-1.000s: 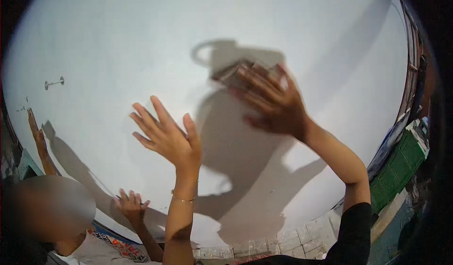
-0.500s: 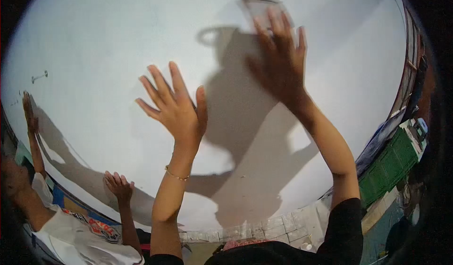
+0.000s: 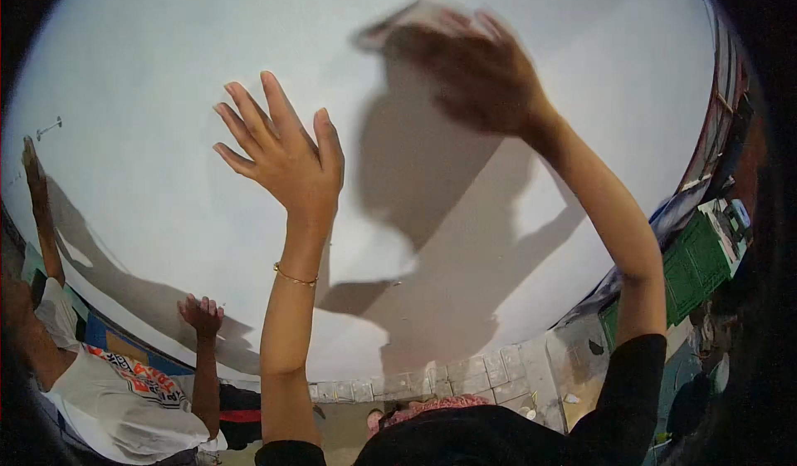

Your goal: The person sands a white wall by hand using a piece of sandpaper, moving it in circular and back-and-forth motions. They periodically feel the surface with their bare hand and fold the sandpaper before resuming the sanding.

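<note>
A green crate-like thing (image 3: pixel 696 265), contents unclear, sat at right; top centre, the right hand (image 3: pixel 490 80), grip too blurred to tell, partly covered a pale, dark-edged piece (image 3: pixel 420 14), while the left hand (image 3: pixel 290 159) splayed its fingers.

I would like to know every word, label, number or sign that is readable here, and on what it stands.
Nothing can be read with certainty.
Co-worker's white shirt: red and black print like lettering, too small and slanted to read.
White wall: small marks by the co-worker's raised hand, too faint to identify.
Flat thing at the wearer's right hand: blurred, no text visible.
</note>
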A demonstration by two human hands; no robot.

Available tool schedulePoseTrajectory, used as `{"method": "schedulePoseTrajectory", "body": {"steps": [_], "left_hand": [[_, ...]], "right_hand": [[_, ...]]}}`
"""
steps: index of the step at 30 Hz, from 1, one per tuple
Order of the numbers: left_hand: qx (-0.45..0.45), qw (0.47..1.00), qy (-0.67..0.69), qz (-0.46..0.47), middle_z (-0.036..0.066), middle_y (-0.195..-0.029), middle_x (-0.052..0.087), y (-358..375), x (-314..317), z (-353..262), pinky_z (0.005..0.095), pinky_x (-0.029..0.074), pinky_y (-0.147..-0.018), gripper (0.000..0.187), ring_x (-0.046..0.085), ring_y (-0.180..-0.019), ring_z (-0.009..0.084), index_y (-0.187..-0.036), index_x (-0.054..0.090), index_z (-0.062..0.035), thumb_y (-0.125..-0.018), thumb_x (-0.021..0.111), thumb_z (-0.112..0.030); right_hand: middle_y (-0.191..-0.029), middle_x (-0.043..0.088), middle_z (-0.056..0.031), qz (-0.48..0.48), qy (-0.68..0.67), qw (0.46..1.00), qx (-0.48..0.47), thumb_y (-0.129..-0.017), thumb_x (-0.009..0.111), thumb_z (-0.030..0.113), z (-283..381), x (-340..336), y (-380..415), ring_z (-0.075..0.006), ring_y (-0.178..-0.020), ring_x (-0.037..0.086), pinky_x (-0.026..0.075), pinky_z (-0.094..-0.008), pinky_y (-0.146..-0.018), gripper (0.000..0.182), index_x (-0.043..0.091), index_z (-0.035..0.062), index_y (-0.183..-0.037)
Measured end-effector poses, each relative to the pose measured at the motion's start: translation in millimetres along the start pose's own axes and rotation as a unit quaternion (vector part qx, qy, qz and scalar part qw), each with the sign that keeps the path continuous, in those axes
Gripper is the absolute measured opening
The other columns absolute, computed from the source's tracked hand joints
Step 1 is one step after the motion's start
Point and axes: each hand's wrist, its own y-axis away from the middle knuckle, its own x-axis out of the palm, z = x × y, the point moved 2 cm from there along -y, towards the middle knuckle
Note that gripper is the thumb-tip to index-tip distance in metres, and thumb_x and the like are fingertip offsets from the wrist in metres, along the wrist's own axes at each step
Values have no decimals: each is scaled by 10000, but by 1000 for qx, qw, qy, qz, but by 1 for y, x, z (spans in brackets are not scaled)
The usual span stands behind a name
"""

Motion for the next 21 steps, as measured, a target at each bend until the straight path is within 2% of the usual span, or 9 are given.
{"method": "schedulePoseTrajectory", "body": {"steps": [2,4,5,6,8,11,14,15,21], "left_hand": [[26,999,11,-15,263,-1533,152,3,2,0,640,-55,-1058,637,49,-1431,424,-1438,356,-34,-928,434,-409],[29,1000,10,-1,234,-1541,163,2,-4,-9,634,-47,-1068,621,71,-1434,408,-1442,357,-57,-935,440,-405],[47,999,0,18,214,-1548,148,5,-5,-12,627,-37,-1077,625,62,-1438,393,-1458,311,-52,-953,415,-407],[65,997,-9,37,194,-1556,133,7,-5,-16,621,-26,-1086,630,54,-1441,378,-1473,265,-48,-972,391,-409],[76,997,1,30,171,-1557,160,12,2,-23,599,-12,-1099,607,90,-1442,361,-1469,274,-52,-975,400,-381],[64,997,10,46,177,-1551,176,18,7,-32,593,-5,-1103,602,91,-1444,352,-1467,271,-46,-978,394,-374],[69,996,6,49,174,-1551,175,20,5,-29,576,2,-1111,592,100,-1443,350,-1472,235,-25,-980,398,-310],[73,996,7,51,174,-1551,175,20,6,-28,576,2,-1111,592,100,-1443,350,-1472,235,-25,-980,398,-310],[75,996,14,42,173,-1555,164,30,8,-34,564,4,-1118,625,101,-1444,341,-1476,222,-22,-953,466,-264]], "right_hand": [[-1437,399,-33,-45,33,980,193,-830,603,411,-26,2,2,-247,-1338,358,247,-531,-1093,589,447,238,-1370],[-1462,376,-27,-14,22,976,217,-820,617,408,14,1,6,-252,-1345,351,250,-547,-1085,612,436,258,-1385],[-1484,355,-15,120,-39,982,140,-812,618,424,33,-1,9,-263,-1350,349,238,-536,-1102,634,433,262,-1397],[-1508,315,-3,137,18,986,-97,-757,707,337,38,-2,16,-245,-1391,286,199,-498,-1131,720,390,319,-1403],[-1487,355,-26,91,-131,987,27,-793,658,345,26,1,23,-241,-1369,327,181,-527,-1135,668,416,267,-1411],[-1485,360,-16,-64,26,959,273,-813,650,306,-7,3,33,-234,-1386,308,164,-526,-1140,598,464,251,-1378],[-1500,340,1,61,-104,985,127,-827,636,269,38,1,31,-211,-1401,281,151,-478,-1155,629,406,255,-1412],[-1472,391,-9,10,-138,990,21,-834,618,259,38,0,33,-212,-1382,324,177,-472,-1146,619,405,236,-1415],[-1450,422,-43,-83,-19,964,250,-797,670,277,-1,3,50,-258,-1348,378,244,-491,-1100,669,416,184,-1408]]}}
